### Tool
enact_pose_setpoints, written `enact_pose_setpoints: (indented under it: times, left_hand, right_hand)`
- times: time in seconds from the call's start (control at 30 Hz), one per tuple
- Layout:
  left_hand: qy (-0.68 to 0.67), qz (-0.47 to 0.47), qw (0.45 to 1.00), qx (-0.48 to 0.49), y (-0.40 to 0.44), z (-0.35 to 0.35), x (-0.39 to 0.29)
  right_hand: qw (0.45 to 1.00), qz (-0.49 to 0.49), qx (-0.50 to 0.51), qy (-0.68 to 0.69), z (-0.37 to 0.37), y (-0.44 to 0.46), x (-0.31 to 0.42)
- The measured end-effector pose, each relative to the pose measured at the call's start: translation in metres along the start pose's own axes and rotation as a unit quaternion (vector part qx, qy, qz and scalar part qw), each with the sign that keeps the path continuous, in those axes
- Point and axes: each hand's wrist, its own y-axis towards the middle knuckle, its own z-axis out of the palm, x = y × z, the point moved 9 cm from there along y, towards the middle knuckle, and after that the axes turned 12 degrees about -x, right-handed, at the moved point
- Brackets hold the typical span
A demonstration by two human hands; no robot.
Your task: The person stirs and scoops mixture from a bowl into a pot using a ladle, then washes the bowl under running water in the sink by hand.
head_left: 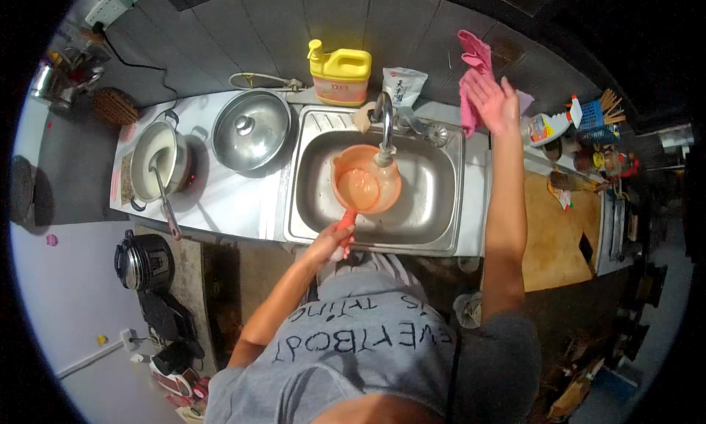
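My left hand point(332, 244) is wrapped round the handle of an orange plastic water dipper point(340, 175). The dipper is in the steel sink point(309, 213), below the curved faucet point(387, 122), and has cloudy liquid in it. Up at the right, my right hand point(496, 104) is raised with its fingers stretched and palm showing. It overlaps a pink cloth point(474, 52) hanging on the wall; whether the two touch I cannot tell.
Left of the sink are a lidded steel pan point(251, 130) and a pot point(158, 159) of whitish food with a ladle point(165, 197) in it. A yellow jug point(342, 75) and a white packet point(403, 86) stand behind the sink. A spray bottle point(550, 126) and wooden board point(551, 240) are at right.
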Motion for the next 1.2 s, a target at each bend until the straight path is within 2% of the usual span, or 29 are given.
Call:
enact_pose_setpoints:
  times: [0.07,0.1,0.17,0.23,0.27,0.3,0.33,0.37,0.43,0.47,0.57,0.6,0.63,0.67,0.7,0.73,0.77,0.83,0.9,0.93,0.97,1.07,1.1,1.17,1.2]
  left_hand:
    - [-0.003,-0.005,1.0,-0.017,0.0,-0.002,-0.002]
    - [-0.007,-0.008,1.0,-0.021,0.001,-0.004,0.002]
    - [-0.02,0.0,1.0,-0.003,0.002,-0.002,0.001]
    - [-0.026,0.001,1.0,-0.009,0.001,-0.003,0.001]
    - [-0.023,0.0,1.0,-0.012,0.001,-0.003,0.001]
    - [-0.02,-0.001,1.0,-0.015,0.001,-0.003,0.001]
    - [-0.022,0.0,1.0,-0.017,0.001,-0.003,0.0]
    - [-0.021,-0.003,1.0,-0.019,0.001,-0.003,0.0]
    - [-0.022,-0.01,0.999,-0.023,0.0,-0.004,0.004]
    - [-0.017,-0.004,1.0,-0.016,0.002,-0.004,0.004]
    - [0.001,0.008,1.0,-0.022,-0.001,-0.002,-0.001]
    - [-0.004,0.008,1.0,-0.018,0.001,-0.002,0.001]
    - [-0.008,0.007,1.0,-0.013,0.002,-0.002,0.002]
    - [-0.01,0.007,1.0,-0.015,0.002,-0.002,0.003]
    - [-0.009,0.001,1.0,-0.011,0.003,-0.001,0.004]
    - [-0.008,-0.005,1.0,-0.008,0.004,0.0,0.006]
    - [-0.01,-0.006,1.0,-0.011,0.002,0.001,0.005]
    - [-0.021,-0.015,1.0,-0.004,-0.002,0.006,0.001]
    - [-0.029,-0.016,0.999,-0.003,-0.001,0.006,0.003]
    - [-0.036,-0.018,0.999,0.002,-0.001,0.006,0.004]
    - [-0.036,-0.018,0.999,-0.004,-0.001,0.004,0.005]
    - [-0.056,-0.017,0.998,-0.005,-0.001,0.001,0.004]
    - [-0.066,-0.029,0.997,-0.001,0.004,-0.001,0.009]
    - [-0.091,-0.043,0.995,-0.014,0.004,-0.003,0.009]
    - [-0.074,-0.047,0.996,-0.01,0.011,-0.007,0.013]
  right_hand:
    - [0.99,-0.052,-0.009,-0.128,-0.021,0.023,-0.006]
    - [0.99,-0.045,-0.008,-0.13,-0.027,0.028,-0.013]
    - [0.954,-0.145,-0.071,-0.253,-0.035,0.026,-0.009]
    - [0.947,-0.158,-0.096,-0.261,-0.052,0.047,-0.01]
    - [0.853,-0.293,-0.121,-0.414,-0.048,0.049,0.011]
    - [0.716,-0.413,-0.14,-0.545,-0.04,0.046,0.024]
    - [0.618,-0.498,-0.145,-0.591,-0.022,0.031,0.033]
    - [0.619,-0.498,-0.143,-0.591,-0.014,0.03,0.035]
    - [0.39,-0.532,-0.134,-0.74,0.012,0.02,0.026]
    - [0.391,-0.53,-0.132,-0.741,0.016,0.017,0.026]
    - [0.383,-0.642,-0.152,-0.647,0.048,-0.016,0.032]
    - [0.414,-0.617,-0.138,-0.655,0.054,-0.019,0.024]
    - [0.458,-0.617,-0.079,-0.635,0.058,-0.024,0.005]
    - [0.525,-0.552,-0.043,-0.646,0.058,-0.022,-0.023]
    - [0.541,-0.48,0.004,-0.691,0.055,-0.013,-0.057]
    - [0.509,-0.42,0.072,-0.748,0.05,0.0,-0.095]
    - [0.461,-0.448,0.092,-0.76,0.048,0.004,-0.123]
    - [0.474,-0.431,0.125,-0.758,0.037,0.027,-0.156]
    - [0.343,-0.432,0.124,-0.824,0.035,0.044,-0.185]
    - [0.317,-0.416,0.134,-0.841,0.025,0.059,-0.198]
    - [0.321,-0.416,0.138,-0.84,0.02,0.065,-0.203]
    - [0.401,-0.481,0.139,-0.767,0.026,0.053,-0.197]
    - [0.402,-0.476,0.14,-0.769,0.026,0.043,-0.191]
    - [0.557,-0.472,0.128,-0.672,0.018,0.024,-0.161]
    - [0.64,-0.432,0.109,-0.626,0.001,0.012,-0.149]
